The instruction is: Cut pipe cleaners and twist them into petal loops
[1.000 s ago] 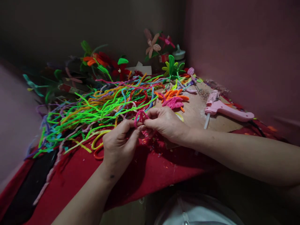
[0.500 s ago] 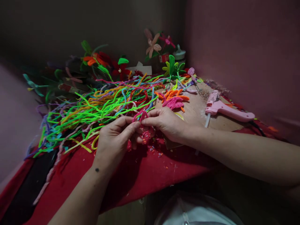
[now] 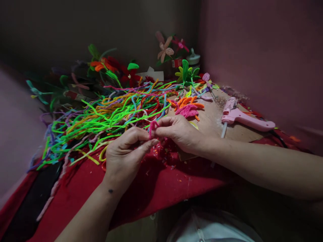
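A bent pink pipe cleaner (image 3: 151, 129) is held between my two hands over the front of the table. My left hand (image 3: 127, 148) pinches it from the left, thumb below and index finger above. From the right, the thumb and index finger of my right hand (image 3: 178, 131) grip it, close to the left fingertips. Part of the piece is hidden by the fingers. Just beyond my right hand lie a pink pipe cleaner petal bundle (image 3: 187, 110) and several orange pipe cleaner pieces (image 3: 185, 101).
A large heap of coloured pipe cleaners (image 3: 106, 114) spreads to the left. On the cardboard (image 3: 209, 114) at right rests a pink glue gun (image 3: 247, 121). Finished pipe cleaner flowers (image 3: 165, 50) and a lidded bottle (image 3: 193, 58) stand behind. Small scraps dot the red cloth (image 3: 174, 185).
My left hand has turned and shifted slightly right, its fingers closing nearer the right hand. The pink loop between the hands now appears narrower and more upright.
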Demonstrator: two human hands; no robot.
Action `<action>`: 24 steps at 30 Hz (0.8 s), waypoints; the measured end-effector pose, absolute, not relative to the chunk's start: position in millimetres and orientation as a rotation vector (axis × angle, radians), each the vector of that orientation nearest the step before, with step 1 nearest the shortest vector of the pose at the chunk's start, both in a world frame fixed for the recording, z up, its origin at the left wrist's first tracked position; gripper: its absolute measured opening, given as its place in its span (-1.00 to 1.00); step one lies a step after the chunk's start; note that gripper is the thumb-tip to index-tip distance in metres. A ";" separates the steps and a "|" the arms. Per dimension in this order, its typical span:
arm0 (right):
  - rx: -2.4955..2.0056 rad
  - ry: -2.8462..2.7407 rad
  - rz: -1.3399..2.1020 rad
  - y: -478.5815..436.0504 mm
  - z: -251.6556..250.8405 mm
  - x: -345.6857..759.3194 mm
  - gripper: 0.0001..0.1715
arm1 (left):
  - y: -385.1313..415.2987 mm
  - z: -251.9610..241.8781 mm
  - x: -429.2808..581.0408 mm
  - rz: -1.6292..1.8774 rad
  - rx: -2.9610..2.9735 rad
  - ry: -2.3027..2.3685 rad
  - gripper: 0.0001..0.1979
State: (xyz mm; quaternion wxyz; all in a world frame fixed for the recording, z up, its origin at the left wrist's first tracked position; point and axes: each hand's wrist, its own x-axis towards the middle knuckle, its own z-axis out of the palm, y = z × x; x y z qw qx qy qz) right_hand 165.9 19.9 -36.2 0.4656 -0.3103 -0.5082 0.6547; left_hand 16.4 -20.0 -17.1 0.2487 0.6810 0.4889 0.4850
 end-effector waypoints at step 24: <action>-0.593 -1.302 1.508 12.4 -31.2 167.2 -0.88 | -16.4 -18.5 11.1 1.341 1.961 1.152 -0.85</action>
